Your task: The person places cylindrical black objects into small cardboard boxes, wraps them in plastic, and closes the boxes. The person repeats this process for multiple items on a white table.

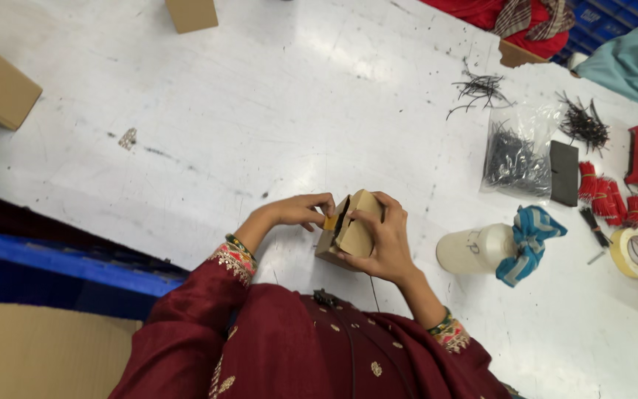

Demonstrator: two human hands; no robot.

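**Small box held in both hands**

At the near edge of the white table (260,111), the right hand (382,236) grips a small cardboard box (352,233); the left hand (300,210) pinches its yellow tab (330,222). Right of them lie a plastic bottle (474,250) and a tape roll (636,253).

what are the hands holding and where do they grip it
Both hold a small cardboard box. The right hand wraps its right side and flap; the left hand pinches a yellowish piece at its opening.
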